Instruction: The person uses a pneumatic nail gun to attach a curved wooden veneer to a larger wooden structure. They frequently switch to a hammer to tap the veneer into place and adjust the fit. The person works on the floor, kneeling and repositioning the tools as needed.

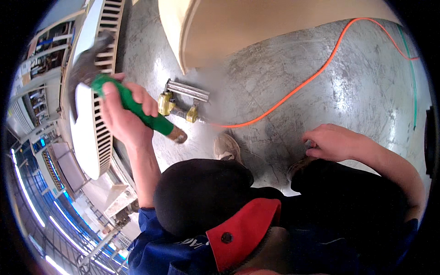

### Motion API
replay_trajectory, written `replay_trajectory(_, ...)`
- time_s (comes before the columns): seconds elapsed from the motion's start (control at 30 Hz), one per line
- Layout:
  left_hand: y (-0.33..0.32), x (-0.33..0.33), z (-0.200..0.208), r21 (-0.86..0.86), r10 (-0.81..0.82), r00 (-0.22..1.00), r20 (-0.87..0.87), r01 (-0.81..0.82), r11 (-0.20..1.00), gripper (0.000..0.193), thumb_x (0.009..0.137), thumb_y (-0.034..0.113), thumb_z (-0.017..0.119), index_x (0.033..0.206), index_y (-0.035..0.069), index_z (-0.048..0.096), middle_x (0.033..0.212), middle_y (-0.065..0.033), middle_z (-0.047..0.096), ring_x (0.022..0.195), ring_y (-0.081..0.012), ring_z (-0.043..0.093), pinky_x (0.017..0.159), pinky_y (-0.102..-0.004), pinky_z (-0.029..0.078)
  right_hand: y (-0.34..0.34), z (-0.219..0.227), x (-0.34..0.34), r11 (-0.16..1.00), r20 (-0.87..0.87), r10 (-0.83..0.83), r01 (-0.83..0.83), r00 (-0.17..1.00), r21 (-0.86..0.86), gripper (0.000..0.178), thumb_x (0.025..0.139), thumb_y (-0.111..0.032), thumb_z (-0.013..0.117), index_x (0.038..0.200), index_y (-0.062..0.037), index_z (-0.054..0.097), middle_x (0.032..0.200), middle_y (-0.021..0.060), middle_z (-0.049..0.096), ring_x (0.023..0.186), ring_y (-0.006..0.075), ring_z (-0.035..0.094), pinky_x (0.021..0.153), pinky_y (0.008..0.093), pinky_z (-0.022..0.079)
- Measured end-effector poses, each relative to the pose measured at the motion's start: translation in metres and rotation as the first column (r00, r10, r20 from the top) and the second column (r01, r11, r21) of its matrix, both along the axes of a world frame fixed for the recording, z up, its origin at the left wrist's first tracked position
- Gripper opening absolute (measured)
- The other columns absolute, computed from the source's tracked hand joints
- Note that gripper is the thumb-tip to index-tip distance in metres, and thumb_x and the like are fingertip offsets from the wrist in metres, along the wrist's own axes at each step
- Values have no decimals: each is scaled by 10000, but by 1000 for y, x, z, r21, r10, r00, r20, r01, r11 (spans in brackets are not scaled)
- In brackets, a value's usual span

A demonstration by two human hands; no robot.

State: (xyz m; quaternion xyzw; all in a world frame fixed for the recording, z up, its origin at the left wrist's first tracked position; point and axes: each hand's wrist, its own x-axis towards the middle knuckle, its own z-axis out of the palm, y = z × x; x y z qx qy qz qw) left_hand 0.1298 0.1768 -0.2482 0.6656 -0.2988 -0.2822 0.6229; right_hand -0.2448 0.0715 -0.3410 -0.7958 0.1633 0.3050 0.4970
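My left hand (126, 110) is closed around the green-wrapped grip of a hammer (133, 105), raised at the left. Its dark metal head is smeared by motion in front of a white panel with a slatted edge (87, 142). The bare butt end of the handle sticks out below my fist, toward my body. Above my right knee is my right hand (332, 141), its fingers curled in; whether anything is inside them is hidden. On the concrete floor near the hammer lies a yellow pneumatic nail gun (181, 106) with a silver magazine.
An orange air hose (293, 91) runs from the nail gun across the floor to the upper right. A large curved tan panel (238, 27) stands at the far side. A thin green line (414, 87) lies at the right. Racks and shelving (41, 101) line the left.
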Motion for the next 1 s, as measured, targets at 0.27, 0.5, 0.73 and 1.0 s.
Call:
replay_trajectory(0.27,-10,11,-12,326,-156,972,-176,207,922,222,1054,254,541,999,39,530,641,-44,535,432,-130,491,389,-295,394,-2,1,20,998,-127,68,-66,990,19,353,938,-237,659,1184,13,624,937,164,745,950,358,702,847,455,539)
replay_trajectory(0.5,3,6,-42,337,-150,979,135,97,936,258,1061,310,523,1006,57,519,626,-37,501,438,-148,473,415,-305,404,4,-4,36,996,-112,64,-56,992,66,348,935,-228,658,1171,24,622,871,155,746,887,352,708,812,443,540)
replay_trajectory(0.73,4,35,-19,-36,66,986,-151,-72,997,279,1062,309,515,1013,35,523,638,-44,512,459,-127,487,408,-284,402,4,-9,42,997,-177,44,-34,983,63,355,942,-274,643,1163,4,635,940,164,749,910,366,705,824,460,544)
replay_trajectory(1.0,7,53,-45,245,-17,993,-117,45,969,299,1030,324,563,985,30,536,616,-35,534,439,-127,503,397,-292,406,2,-18,48,997,-105,78,-79,991,-5,360,941,-235,655,1192,21,624,929,184,740,884,354,712,805,435,552)
